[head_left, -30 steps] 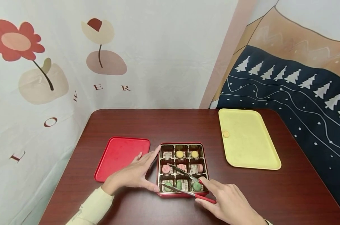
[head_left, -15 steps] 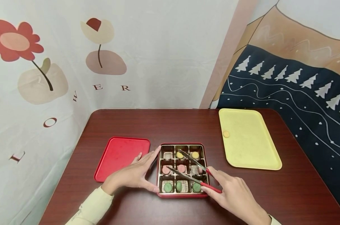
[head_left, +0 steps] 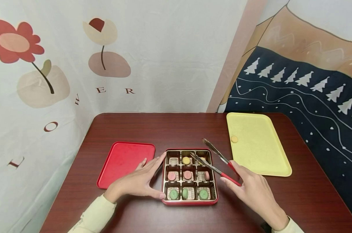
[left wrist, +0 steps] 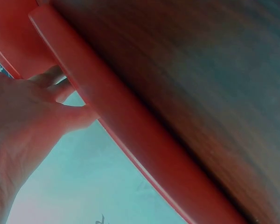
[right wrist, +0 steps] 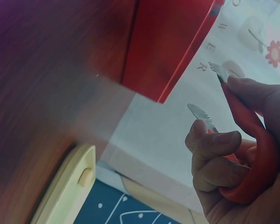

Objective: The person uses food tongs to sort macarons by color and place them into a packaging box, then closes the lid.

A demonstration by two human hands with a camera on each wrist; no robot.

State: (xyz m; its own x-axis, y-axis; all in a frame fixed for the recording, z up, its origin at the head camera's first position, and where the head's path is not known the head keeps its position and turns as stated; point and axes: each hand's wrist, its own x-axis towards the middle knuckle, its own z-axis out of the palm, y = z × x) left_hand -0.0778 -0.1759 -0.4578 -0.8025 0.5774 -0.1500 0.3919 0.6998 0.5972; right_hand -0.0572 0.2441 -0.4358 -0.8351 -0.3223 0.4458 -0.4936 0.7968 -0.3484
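A red square box (head_left: pixel 190 203) with a nine-compartment gold insert holds three green macarons (head_left: pixel 173 194) in front, three pink ones (head_left: pixel 187 175) in the middle row and two yellow ones (head_left: pixel 186 160) at the back. The back-left compartment shows its bare bottom. My left hand (head_left: pixel 136 181) rests against the box's left side, thumb and fingers spread; in the left wrist view, the thumb touches the red wall (left wrist: pixel 130 112). My right hand (head_left: pixel 253 186) grips red-handled tongs (head_left: pixel 229 179), their arms apart with nothing between the tips, over the box's back-right corner.
A yellow tray (head_left: pixel 260 152) lies at the back right, with one yellow macaron (head_left: pixel 234 139) near its left edge. Left of the box lies a red square lid (head_left: pixel 127 158), partly behind my left hand. Printed cloth (head_left: pixel 176 64) hangs behind the brown table (head_left: pixel 176 129).
My right hand and the tongs have moved from over the front and middle rows to the back right, toward the yellow tray. The left hand stays at the box.
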